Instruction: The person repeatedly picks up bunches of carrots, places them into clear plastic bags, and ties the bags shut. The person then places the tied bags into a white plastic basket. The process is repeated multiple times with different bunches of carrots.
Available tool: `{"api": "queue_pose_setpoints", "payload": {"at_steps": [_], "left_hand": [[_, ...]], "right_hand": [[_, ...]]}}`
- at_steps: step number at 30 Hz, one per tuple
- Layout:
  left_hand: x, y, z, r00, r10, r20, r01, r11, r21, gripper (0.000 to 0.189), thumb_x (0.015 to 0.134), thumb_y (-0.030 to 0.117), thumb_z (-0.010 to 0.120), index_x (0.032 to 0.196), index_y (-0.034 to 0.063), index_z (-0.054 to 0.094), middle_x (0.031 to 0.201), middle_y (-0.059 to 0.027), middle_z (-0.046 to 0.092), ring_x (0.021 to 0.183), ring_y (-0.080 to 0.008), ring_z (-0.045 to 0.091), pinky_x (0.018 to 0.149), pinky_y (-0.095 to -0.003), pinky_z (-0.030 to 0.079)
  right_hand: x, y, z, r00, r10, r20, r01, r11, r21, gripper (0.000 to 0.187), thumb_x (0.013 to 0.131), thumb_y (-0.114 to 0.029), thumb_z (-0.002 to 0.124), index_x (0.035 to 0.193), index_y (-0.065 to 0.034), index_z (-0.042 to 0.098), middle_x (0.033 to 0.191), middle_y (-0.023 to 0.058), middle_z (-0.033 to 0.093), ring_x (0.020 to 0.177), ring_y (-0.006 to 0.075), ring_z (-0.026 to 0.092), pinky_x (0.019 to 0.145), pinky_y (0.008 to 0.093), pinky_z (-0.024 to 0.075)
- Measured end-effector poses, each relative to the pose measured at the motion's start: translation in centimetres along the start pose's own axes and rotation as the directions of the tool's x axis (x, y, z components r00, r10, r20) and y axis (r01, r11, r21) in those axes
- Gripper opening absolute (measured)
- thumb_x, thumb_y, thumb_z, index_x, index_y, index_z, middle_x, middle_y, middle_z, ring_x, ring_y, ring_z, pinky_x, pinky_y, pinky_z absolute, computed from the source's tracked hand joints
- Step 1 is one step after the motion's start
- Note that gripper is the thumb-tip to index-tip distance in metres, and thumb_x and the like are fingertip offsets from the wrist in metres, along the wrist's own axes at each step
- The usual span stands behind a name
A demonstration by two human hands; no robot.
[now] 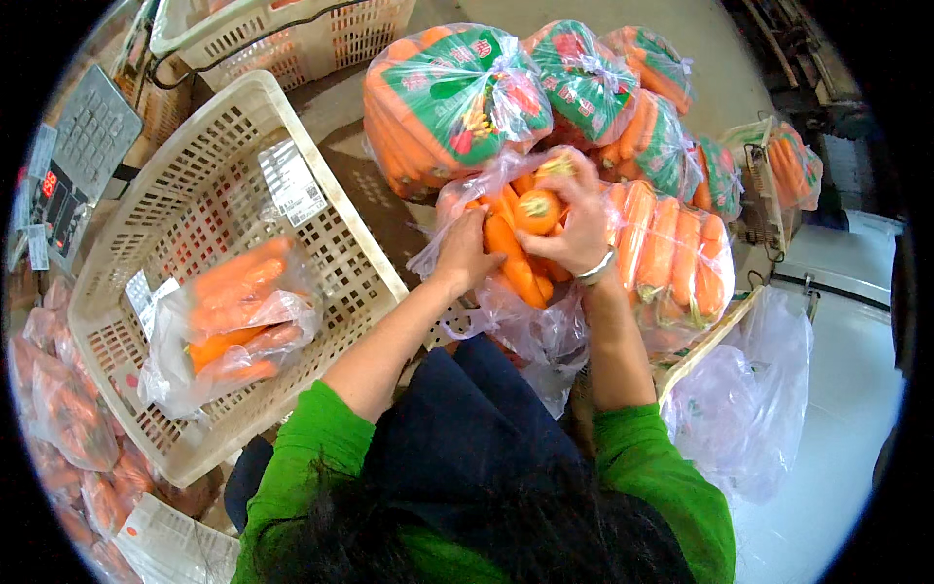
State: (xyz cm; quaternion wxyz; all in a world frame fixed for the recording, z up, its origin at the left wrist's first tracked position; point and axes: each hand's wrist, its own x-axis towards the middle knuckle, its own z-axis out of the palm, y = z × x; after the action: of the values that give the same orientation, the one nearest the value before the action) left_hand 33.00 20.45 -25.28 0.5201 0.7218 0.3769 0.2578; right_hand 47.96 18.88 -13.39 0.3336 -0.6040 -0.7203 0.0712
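Note:
My right hand [573, 223] grips the thick end of a carrot [538, 211] over an opened clear plastic bag [536, 321] full of carrots. At the bag's left side my left hand [465, 250] rests with its fingers against loose carrots [511, 255]; whether it grips one I cannot tell. A clear bag packed with a row of carrots [657, 241] lies just right of my right wrist. Behind my hands stands a large tied bag of carrots [416, 109] with green print. To the left, a beige plastic crate [365, 241] holds a clear bag of carrots [237, 292].
A digital scale display [62, 212] stands at the far left beside several bagged carrots [66, 409]. More tied carrot bags [584, 80] are at the back. Another crate [292, 47] is at the upper left. Empty plastic bags [737, 394] hang at the right by a white surface [839, 365].

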Motion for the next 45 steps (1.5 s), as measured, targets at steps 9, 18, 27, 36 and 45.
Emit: {"api": "queue_pose_setpoints", "payload": {"at_steps": [9,18,27,36,45], "left_hand": [[-8.2,7.5,-15.7,0.972,0.134,0.192,-0.151,0.985,0.077,0.054,0.066,0.011,0.062,0.115,0.0014,0.042,0.116,-0.0167,0.043,0.11,-0.0315,0.041,0.094,-0.0355,0.033],[-30.0,2.5,-29.3,0.452,-0.077,-0.889,0.826,0.411,0.385,0.085,0.06,0.02,0.072,0.13,0.0039,0.025,0.133,-0.018,0.024,0.122,-0.0334,0.024,0.099,-0.0442,0.024],[-30.5,-2.2,-29.3,0.592,-0.198,-0.781,0.36,0.932,0.036,0.064,0.06,0.019,0.071,0.115,0.0032,0.042,0.11,-0.0134,0.047,0.106,-0.0282,0.043,0.092,-0.0381,0.032],[-30.5,0.9,-33.1,0.578,-0.476,-0.663,-0.222,0.69,-0.689,0.027,0.081,0.016,0.047,0.102,0.0001,0.047,0.072,-0.0028,0.048,0.065,-0.0095,0.043,0.064,-0.0219,0.034],[-31.9,3.1,-33.5,0.752,-0.154,-0.641,-0.431,0.62,-0.655,0.051,0.089,0.035,0.038,0.121,-0.005,0.033,0.056,0.0018,0.034,0.051,-0.0061,0.029,0.05,-0.0205,0.025]], "right_hand": [[4.9,-6.0,-2.0,0.822,0.553,-0.14,0.111,0.086,0.99,0.047,0.061,-0.038,0.054,0.096,-0.0073,0.051,0.111,0.0166,0.049,0.095,0.0307,0.052,0.082,0.0452,0.0439],[9.5,-19.3,8.4,0.971,0.171,0.167,-0.167,-0.011,0.986,0.057,0.063,-0.04,0.054,0.109,-0.0075,0.046,0.108,0.017,0.05,0.099,0.0332,0.05,0.086,0.0452,0.041],[7.6,-34.5,22.0,0.689,-0.725,-0.018,0.418,0.376,0.827,0.051,0.044,-0.024,0.074,0.089,-0.009,0.054,0.115,0.0188,0.039,0.102,0.0326,0.043,0.083,0.0406,0.0386],[7.1,-34.3,25.2,0.596,-0.8,0.069,0.472,0.418,0.776,0.051,0.042,-0.021,0.072,0.088,-0.0083,0.054,0.11,0.0176,0.042,0.098,0.0346,0.045,0.081,0.0415,0.0399],[6.2,-31.0,30.9,0.426,-0.786,0.448,0.441,0.613,0.656,0.052,0.055,-0.031,0.065,0.101,-0.01,0.053,0.112,0.0186,0.046,0.098,0.037,0.048,0.081,0.0411,0.0421]]}}
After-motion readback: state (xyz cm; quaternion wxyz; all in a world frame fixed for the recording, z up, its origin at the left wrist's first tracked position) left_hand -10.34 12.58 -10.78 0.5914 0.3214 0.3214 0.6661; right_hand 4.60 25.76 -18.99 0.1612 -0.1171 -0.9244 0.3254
